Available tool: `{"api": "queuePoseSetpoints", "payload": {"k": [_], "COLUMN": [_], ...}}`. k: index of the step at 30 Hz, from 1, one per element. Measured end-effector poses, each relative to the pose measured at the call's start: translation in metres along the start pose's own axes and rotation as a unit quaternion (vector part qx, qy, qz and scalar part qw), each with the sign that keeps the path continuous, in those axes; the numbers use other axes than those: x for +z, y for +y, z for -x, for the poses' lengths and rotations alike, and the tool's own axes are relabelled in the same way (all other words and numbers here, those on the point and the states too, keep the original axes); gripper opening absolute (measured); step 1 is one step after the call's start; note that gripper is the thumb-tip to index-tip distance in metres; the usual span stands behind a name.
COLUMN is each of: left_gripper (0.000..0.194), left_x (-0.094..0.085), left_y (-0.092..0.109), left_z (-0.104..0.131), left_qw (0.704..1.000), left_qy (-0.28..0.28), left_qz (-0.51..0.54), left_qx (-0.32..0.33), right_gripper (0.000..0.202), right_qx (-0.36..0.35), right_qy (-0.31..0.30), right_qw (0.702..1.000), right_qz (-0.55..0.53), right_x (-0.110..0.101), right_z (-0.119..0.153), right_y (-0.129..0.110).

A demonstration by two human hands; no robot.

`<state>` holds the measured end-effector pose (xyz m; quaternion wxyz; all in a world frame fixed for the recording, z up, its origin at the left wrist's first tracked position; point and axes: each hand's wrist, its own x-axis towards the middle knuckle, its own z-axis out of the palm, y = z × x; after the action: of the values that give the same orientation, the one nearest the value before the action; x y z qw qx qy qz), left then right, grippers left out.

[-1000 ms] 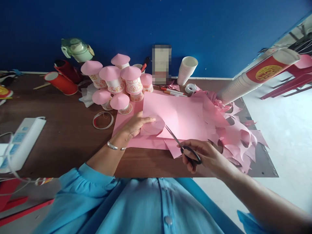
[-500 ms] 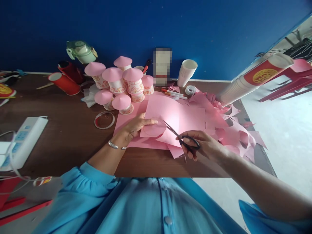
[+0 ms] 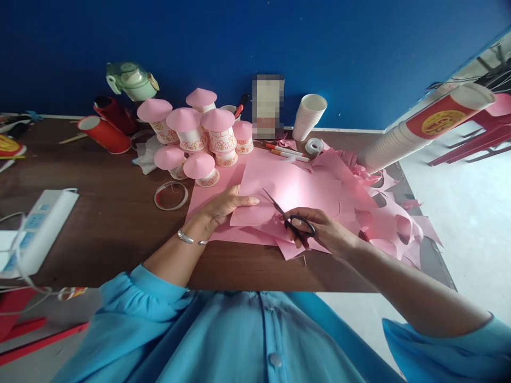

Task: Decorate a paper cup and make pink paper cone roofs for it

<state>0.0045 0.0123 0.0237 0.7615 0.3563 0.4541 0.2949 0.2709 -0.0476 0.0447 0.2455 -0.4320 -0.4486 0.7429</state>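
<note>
My left hand [image 3: 229,205] pinches the left part of a pink paper sheet [image 3: 271,173], its thumb on top beside a curved outline. In my right hand [image 3: 315,229] are black-handled scissors [image 3: 275,203], fingers in the loops, blades pointing up and left over the sheet. The blades look nearly together, just right of my left thumb. More pink paper lies beneath. Behind my left hand stand several decorated paper cups [image 3: 221,141] with pink cone tops.
A white cup stack [image 3: 309,117] and tape roll [image 3: 314,146] stand at the back. Pink scraps [image 3: 395,223] and a long leaning cup stack [image 3: 393,146] are at right. At left are a power strip [image 3: 40,229], red cups [image 3: 106,135] and a ring of tape [image 3: 171,196].
My right hand and the scissors have moved left and slightly up, bringing the blades farther over the sheet, and the blades are closer together. My left hand has stayed almost still.
</note>
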Motion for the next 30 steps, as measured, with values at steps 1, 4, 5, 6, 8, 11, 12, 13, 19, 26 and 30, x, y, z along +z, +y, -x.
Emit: {"api": "queuePoseSetpoints", "payload": {"k": [1,4,5,6,8,11,12,13,19,26,30], "left_gripper": [0.059,0.058,0.06,0.061,0.062,0.059,0.058,0.057,0.055,0.05,0.051], "left_x": [0.0005,0.0005,0.0001,-0.0002,-0.0002,0.0016,0.0024,0.0032,0.0028,-0.0013,-0.0011], "left_y": [0.0007,0.0012,0.0011,0.0011,0.0016,0.0043,0.0055,0.0065,0.0077,0.0074,0.0084], "left_z": [0.0002,-0.0001,-0.0003,-0.0005,-0.0003,0.0011,0.0018,0.0024,0.0032,0.0015,0.0015], "left_qw": [1.0,0.999,1.0,1.0,1.0,1.0,1.0,0.999,0.997,0.992,0.991], "left_qy": [-0.012,-0.033,-0.03,-0.024,-0.015,-0.021,-0.025,-0.027,-0.058,-0.082,-0.087], "left_qz": [0.003,0.007,0.007,0.006,0.0,-0.008,-0.011,-0.015,-0.046,-0.079,-0.085], "left_qx": [0.0,0.002,0.0,-0.003,-0.005,0.003,0.006,0.01,0.032,0.058,0.059], "right_gripper": [0.041,0.04,0.039,0.039,0.039,0.041,0.041,0.042,0.039,0.04,0.041], "right_qx": [-0.002,-0.011,-0.012,-0.012,-0.01,-0.007,-0.007,-0.007,-0.018,-0.012,-0.01], "right_qy": [0.0,-0.004,-0.006,-0.008,-0.008,-0.007,-0.006,-0.006,-0.014,-0.016,-0.021], "right_qw": [1.0,1.0,1.0,1.0,1.0,1.0,1.0,1.0,1.0,1.0,1.0], "right_qz": [0.001,0.008,0.011,0.015,0.022,0.028,0.029,0.03,0.018,0.006,-0.006], "right_x": [-0.0001,-0.0008,-0.0012,-0.0015,-0.0019,-0.0015,-0.0012,-0.0009,-0.0009,-0.001,-0.0017], "right_z": [-0.0002,-0.001,-0.0013,-0.0015,-0.0017,-0.0008,-0.0003,0.0003,0.0016,0.002,0.0022], "right_y": [0.0004,0.0012,0.0013,0.0014,0.0011,-0.0007,-0.0015,-0.0022,-0.0036,-0.0041,-0.0038]}}
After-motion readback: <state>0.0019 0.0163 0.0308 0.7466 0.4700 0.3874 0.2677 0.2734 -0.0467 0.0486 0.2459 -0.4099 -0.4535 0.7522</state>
